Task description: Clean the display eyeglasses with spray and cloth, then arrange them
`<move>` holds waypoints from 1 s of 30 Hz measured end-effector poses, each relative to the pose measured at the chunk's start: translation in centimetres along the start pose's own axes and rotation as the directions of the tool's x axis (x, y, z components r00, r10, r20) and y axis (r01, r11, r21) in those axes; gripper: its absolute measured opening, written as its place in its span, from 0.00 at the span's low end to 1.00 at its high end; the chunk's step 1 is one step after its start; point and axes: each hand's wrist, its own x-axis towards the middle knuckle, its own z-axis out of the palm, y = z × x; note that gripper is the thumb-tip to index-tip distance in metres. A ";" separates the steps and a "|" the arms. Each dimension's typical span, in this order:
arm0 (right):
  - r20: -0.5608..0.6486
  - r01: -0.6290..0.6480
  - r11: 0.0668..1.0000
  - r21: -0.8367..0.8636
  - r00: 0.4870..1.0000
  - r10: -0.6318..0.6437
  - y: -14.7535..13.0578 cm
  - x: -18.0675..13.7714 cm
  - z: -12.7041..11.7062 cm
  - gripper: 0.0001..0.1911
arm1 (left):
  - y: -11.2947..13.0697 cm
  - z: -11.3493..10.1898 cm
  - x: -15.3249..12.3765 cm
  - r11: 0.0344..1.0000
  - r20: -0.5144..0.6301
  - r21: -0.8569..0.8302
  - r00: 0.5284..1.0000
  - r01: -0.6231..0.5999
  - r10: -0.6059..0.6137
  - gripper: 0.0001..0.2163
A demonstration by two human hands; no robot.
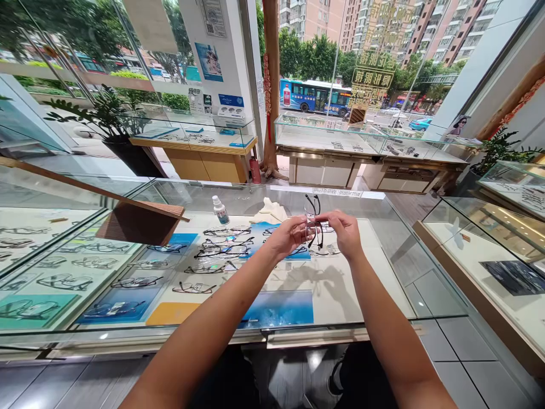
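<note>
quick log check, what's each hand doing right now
Left hand: closed, holding the eyeglasses.
Right hand: closed, fingertips pinching the same eyeglasses.

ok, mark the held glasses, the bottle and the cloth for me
held glasses [312, 229]: head view, on a clear lens
bottle [221, 213]: head view, on the labelled body below the white cap
cloth [271, 213]: head view, on the middle of the crumpled pale fabric
</note>
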 end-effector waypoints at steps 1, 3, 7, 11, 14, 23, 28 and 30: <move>-0.004 -0.006 1.000 -0.003 1.000 0.006 0.1 0.0 0.0 0.21 | 0.1 0.1 0.0 1.000 -0.007 0.004 1.000 -0.007 0.007 0.12; -0.005 -0.021 0.999 -0.028 1.000 0.021 0.2 0.0 0.1 0.21 | 0.3 0.2 -0.1 0.999 -0.016 0.030 0.999 -0.037 0.038 0.12; -0.010 -0.042 0.997 -0.061 0.999 0.041 0.5 0.0 0.2 0.21 | 0.4 0.2 -0.2 0.988 -0.034 0.123 0.995 -0.089 0.094 0.14; 0.005 -0.063 0.998 -0.003 0.998 0.063 0.7 0.1 0.2 0.20 | 0.2 0.0 0.1 0.984 -0.029 0.137 0.992 -0.118 0.123 0.16; 0.006 -0.099 0.994 0.040 0.995 0.099 0.6 0.1 0.4 0.19 | 0.0 -0.2 0.3 0.978 -0.042 0.154 0.988 -0.139 0.147 0.17; 0.013 -0.320 0.922 0.218 0.945 0.326 2.0 0.6 1.0 0.14 | 0.7 0.2 -0.1 0.905 -0.103 0.342 0.947 -0.253 0.304 0.15; 0.172 -0.526 0.802 0.283 0.850 0.497 2.9 0.9 0.8 0.15 | 1.0 0.3 -0.4 0.845 -0.083 0.461 0.935 -0.270 0.344 0.16; 0.195 -0.544 0.780 0.311 0.839 0.508 2.9 0.9 0.9 0.15 | 1.0 0.2 -0.3 0.821 -0.061 0.500 0.934 -0.277 0.352 0.16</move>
